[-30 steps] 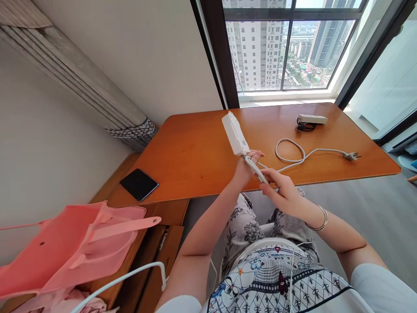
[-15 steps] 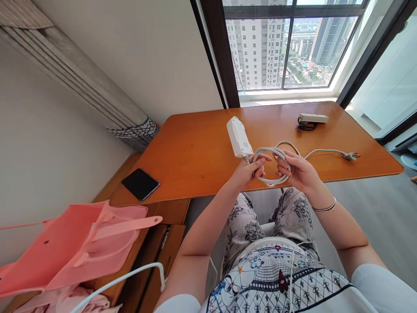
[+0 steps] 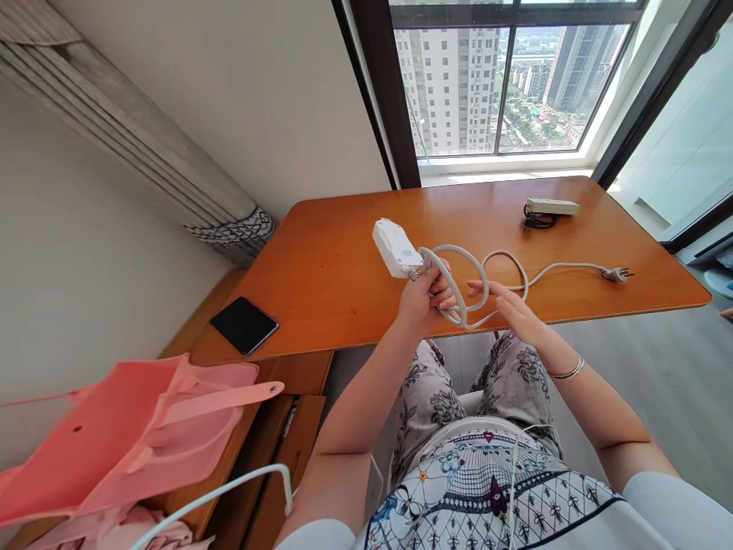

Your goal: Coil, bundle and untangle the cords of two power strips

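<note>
My left hand point(image 3: 428, 296) is closed around the looped white cord point(image 3: 458, 250) of a power strip, close to where the cord joins the body. The white power strip point(image 3: 396, 247) sticks out past that hand, tilted over the table. Beside the loops is my right hand point(image 3: 509, 305), its fingers stretched out and touching or nearly touching the cord's right side. From the loops the cord runs right across the tabletop to its plug point(image 3: 616, 273), whose prongs point right.
On the wooden table point(image 3: 332, 260), a second power strip point(image 3: 552, 207) with a bundled black cord lies at the back right. A black tablet or phone point(image 3: 244, 325) rests at the front left corner. A pink bag point(image 3: 137, 435) stands at the lower left. Behind the table is a window.
The power strip has shifted left and lower with my left hand. My right hand has loosened its grip and straightened its fingers, and the coils have spread apart.
</note>
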A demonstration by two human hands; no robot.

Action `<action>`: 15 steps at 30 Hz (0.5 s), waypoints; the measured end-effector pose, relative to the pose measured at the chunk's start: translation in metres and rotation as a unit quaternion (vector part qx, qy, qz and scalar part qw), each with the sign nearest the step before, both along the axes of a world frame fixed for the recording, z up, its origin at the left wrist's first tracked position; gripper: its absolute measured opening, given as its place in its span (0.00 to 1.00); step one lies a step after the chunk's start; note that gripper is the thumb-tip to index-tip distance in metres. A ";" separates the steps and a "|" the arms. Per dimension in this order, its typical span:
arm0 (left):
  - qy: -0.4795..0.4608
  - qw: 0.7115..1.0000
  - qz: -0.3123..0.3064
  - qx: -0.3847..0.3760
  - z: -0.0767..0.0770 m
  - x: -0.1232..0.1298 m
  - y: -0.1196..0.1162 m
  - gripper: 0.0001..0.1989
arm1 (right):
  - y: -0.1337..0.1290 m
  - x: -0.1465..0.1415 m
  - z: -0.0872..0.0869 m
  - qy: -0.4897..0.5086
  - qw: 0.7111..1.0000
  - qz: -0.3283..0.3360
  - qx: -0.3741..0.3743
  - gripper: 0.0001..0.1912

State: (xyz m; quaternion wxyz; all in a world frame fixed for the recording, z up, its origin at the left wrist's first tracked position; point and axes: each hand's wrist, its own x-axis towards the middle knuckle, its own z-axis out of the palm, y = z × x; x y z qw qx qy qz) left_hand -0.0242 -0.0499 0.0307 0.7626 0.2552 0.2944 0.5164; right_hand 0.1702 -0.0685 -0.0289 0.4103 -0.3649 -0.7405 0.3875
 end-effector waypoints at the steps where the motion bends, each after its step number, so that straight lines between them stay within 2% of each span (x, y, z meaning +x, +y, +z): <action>1: -0.003 1.000 0.014 -0.003 0.005 -0.003 -0.001 0.16 | 0.000 0.003 -0.004 -0.086 0.996 0.019 0.024 0.32; 4: 0.002 0.998 0.058 0.006 0.017 -0.014 -0.001 0.17 | 0.000 0.016 -0.011 -0.283 0.955 0.028 0.081 0.23; 6: 0.019 0.995 0.095 0.018 0.020 -0.022 0.001 0.17 | 0.001 0.026 -0.010 -0.307 0.947 -0.009 0.097 0.15; 9: 0.040 0.992 0.114 0.031 0.019 -0.032 0.006 0.17 | 0.005 0.038 -0.002 -0.226 0.961 -0.093 0.130 0.11; 12: 0.036 0.998 0.040 0.017 0.010 -0.039 0.012 0.17 | 0.006 0.036 0.013 -0.132 0.962 -0.143 0.193 0.10; 15: 0.021 0.999 -0.049 -0.009 -0.001 -0.039 0.017 0.15 | 0.006 0.024 0.030 -0.066 0.957 -0.118 0.255 0.09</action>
